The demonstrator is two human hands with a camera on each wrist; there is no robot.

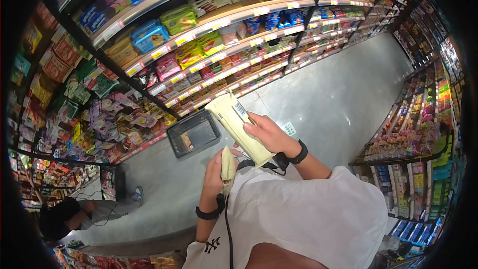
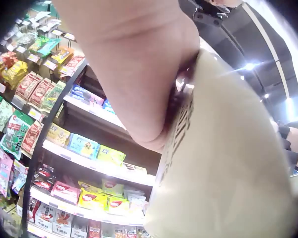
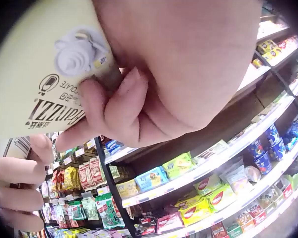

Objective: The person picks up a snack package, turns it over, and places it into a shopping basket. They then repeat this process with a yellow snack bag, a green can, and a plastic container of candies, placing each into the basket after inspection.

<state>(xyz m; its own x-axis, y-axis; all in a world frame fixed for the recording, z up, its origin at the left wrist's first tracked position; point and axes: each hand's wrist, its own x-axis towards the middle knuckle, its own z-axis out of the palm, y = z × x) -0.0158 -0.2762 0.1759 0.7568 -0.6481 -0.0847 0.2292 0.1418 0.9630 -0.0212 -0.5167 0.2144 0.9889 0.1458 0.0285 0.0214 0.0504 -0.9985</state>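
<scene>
In the head view my right hand (image 1: pixel 269 134) grips a long pale-yellow biscuit packet (image 1: pixel 238 128), thumb on its face beside a barcode. The right wrist view shows its printed front, with a white cup picture (image 3: pixel 80 52) and "FRANZZI" lettering, and my right fingers (image 3: pixel 121 106) bent against it. My left hand (image 1: pixel 213 174) holds a second pale-yellow packet (image 1: pixel 228 167), seen edge-on, lower and to the left of the first. This packet (image 2: pixel 223 153) fills much of the left wrist view, its lettering partly hidden by that hand.
A black shopping basket (image 1: pixel 203 137) with a small brown item inside stands on the grey floor (image 1: pixel 328 87) beside the shelves (image 1: pixel 214 25) of packaged snacks. Hanging bags (image 1: pixel 114 114) line the left. Another person (image 1: pixel 64 218) is at lower left; more stocked racks (image 1: pixel 398 134) stand right.
</scene>
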